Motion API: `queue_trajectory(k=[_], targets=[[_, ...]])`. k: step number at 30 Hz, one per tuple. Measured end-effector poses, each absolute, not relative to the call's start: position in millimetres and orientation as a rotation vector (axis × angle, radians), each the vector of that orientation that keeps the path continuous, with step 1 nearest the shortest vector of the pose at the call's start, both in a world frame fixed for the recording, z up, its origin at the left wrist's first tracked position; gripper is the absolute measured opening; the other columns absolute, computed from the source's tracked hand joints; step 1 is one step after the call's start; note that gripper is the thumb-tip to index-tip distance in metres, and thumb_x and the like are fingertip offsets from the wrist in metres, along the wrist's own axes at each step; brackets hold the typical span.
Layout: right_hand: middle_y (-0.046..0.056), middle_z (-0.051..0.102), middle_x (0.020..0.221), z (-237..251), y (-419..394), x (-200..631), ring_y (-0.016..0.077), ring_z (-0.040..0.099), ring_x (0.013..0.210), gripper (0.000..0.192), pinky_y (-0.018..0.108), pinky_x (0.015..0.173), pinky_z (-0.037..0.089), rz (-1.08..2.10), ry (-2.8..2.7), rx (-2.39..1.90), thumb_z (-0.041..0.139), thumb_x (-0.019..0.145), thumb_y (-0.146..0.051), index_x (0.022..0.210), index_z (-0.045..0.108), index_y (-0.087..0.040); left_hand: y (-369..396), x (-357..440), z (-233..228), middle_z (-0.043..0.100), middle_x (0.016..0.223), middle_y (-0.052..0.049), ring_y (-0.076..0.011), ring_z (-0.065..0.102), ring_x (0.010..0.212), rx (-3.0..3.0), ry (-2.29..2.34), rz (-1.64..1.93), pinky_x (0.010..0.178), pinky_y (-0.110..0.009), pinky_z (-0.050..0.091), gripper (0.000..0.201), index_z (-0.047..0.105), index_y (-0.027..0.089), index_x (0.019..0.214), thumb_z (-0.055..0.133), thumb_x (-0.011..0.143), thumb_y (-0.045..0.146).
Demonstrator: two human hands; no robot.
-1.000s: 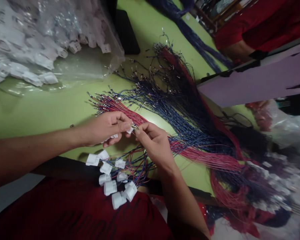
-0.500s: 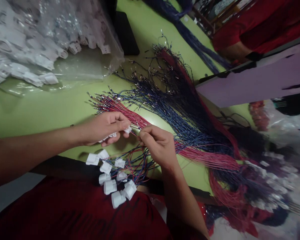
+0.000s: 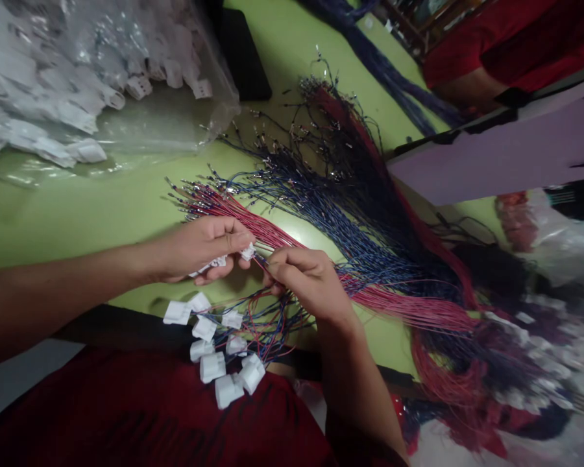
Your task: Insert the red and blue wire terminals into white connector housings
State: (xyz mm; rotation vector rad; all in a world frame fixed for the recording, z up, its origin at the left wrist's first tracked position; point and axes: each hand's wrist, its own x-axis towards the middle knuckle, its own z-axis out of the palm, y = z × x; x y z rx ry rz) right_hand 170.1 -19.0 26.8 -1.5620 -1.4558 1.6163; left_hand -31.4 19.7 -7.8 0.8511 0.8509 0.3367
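Between thumb and fingers, my left hand (image 3: 209,250) grips a white plastic connector housing (image 3: 247,251); more white housings (image 3: 214,264) are tucked in its palm. My right hand (image 3: 306,275) is closed in a pinch on a thin wire (image 3: 261,261), held close to the housing. Whether the wire's tip sits inside the housing I cannot tell. Below the hands lie several white connectors (image 3: 213,367) with red and blue wires attached, near the table edge. Just beyond the hands runs a bundle of red wires (image 3: 253,224) with metal terminals at its left end.
Blue wires (image 3: 340,220) and a dark bundle (image 3: 365,155) spread behind the red ones. A clear bag of white housings (image 3: 78,78) lies at the back left, a black flat object (image 3: 246,58) beside it. A purple panel (image 3: 496,155) stands right. Someone's red sleeve (image 3: 555,39) shows beyond.
My right hand has shifted slightly down and right, its pinch still on the wire. The left hand keeps the housing in almost the same place. The whole view has moved a little.
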Motion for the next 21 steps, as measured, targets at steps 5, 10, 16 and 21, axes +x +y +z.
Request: queue_trajectory(k=[5, 10, 16, 21], targets=[[-0.004, 0.058, 0.054, 22, -21, 163, 0.0067, 0.05, 0.047, 0.021, 0.02, 0.047, 0.04, 1.574, -1.471, -1.603, 0.054, 0.079, -0.021, 0.059, 0.058, -0.019, 17, -30, -4, 0.064, 0.071, 0.004, -0.0039, 0.044, 0.035, 0.918, 0.866, 0.357, 0.027, -0.014, 0.031, 0.011, 0.051, 0.02, 0.088, 0.057, 0.093, 0.028], [-0.004, 0.059, 0.058, 18, -22, 155, 0.0077, 0.049, 0.051, 0.018, 0.021, 0.049, 0.038, 1.491, -1.543, -1.595, 0.052, 0.081, -0.021, 0.063, 0.055, -0.02, 17, -30, -3, 0.064, 0.067, 0.004, -0.0045, 0.046, 0.035, 0.987, 0.911, 0.323, 0.027, -0.014, 0.032, 0.011, 0.052, 0.021, 0.088, 0.058, 0.092, 0.028], [-0.003, 0.059, 0.061, 16, -23, 151, 0.0088, 0.05, 0.055, 0.016, 0.021, 0.051, 0.038, 1.467, -1.569, -1.578, 0.05, 0.081, -0.02, 0.065, 0.053, -0.021, 18, -29, -4, 0.049, 0.044, 0.008, -0.0078, 0.043, 0.032, 1.038, 0.915, 0.295, 0.027, -0.014, 0.031, 0.013, 0.051, 0.022, 0.084, 0.057, 0.092, 0.03], [-0.002, 0.058, 0.066, 14, -23, 152, 0.0095, 0.049, 0.058, 0.014, 0.023, 0.054, 0.039, 1.382, -1.552, -1.559, 0.056, 0.083, -0.027, 0.071, 0.056, -0.02, 15, -29, -3, 0.062, 0.066, 0.004, -0.0048, 0.046, 0.036, 1.013, 0.929, 0.375, 0.029, -0.014, 0.033, 0.015, 0.051, 0.021, 0.082, 0.055, 0.093, 0.031]])
